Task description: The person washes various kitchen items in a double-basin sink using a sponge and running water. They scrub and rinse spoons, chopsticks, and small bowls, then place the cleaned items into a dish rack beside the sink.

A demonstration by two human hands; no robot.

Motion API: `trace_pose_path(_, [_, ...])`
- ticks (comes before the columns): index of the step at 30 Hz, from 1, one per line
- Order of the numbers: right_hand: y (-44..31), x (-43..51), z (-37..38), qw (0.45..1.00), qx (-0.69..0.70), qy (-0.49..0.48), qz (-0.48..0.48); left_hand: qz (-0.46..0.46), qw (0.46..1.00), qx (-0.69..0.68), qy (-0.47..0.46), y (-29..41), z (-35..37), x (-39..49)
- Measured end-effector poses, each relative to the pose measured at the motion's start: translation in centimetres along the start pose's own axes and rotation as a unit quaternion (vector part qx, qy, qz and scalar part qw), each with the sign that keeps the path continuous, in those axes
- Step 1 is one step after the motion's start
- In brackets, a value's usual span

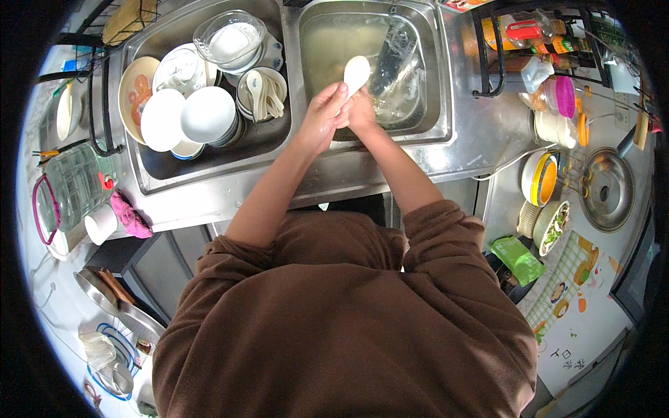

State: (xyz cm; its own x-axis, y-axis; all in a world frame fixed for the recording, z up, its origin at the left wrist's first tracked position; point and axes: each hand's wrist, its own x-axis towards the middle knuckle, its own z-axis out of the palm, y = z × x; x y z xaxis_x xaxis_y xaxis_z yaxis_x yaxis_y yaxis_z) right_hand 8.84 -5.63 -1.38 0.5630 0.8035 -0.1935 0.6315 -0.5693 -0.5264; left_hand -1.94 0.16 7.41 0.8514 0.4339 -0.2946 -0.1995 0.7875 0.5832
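Note:
Over the near left part of the right sink basin point(449, 104), which holds water, both hands meet around a white soup spoon point(357, 73). My left hand point(325, 112) grips its handle, with the bowl of the spoon pointing away from me. Close against it, my right hand point(361, 111) is partly hidden behind the spoon and the left fingers; its exact hold cannot be made out. Left of the hands, the other basin holds stacked white bowls point(208, 114), a clear glass bowl point(230, 39), plates and a bowl with several soup spoons point(256, 91).
A steel counter edge point(219, 201) runs between the body and the basins. Black wire racks point(491, 57) flank the sink, with jars and bottles at right. A pink cloth point(129, 215) and a white cup point(101, 223) lie at left. A pan lid point(606, 190) stands far right.

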Motion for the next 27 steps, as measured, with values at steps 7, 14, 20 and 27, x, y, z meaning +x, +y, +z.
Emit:
trace_pose_path(7, [-0.8, -2.4, -8.0, 0.887, 0.443, 0.131, -0.01, 0.045, 0.997, 0.053, 0.033, -0.2, 0.5, 0.3])
trace_pose_path(14, [-4.7, -2.8, -11.6, 0.92, 0.303, 0.226, -0.101, -0.029, 0.997, 0.06, 0.03, 0.1, 2.0, 0.8])
trace_pose_path(20, [-6.9, -3.6, -11.1, 0.923, 0.141, 0.309, -0.181, 0.002, 0.992, 0.104, 0.075, -0.4, 3.5, 0.9])
trace_pose_path(27, [-6.2, -5.3, -8.6, 0.946, 0.209, 0.239, -0.069, 0.13, 0.983, 0.118, 0.062, 2.0, 6.3, 2.5])
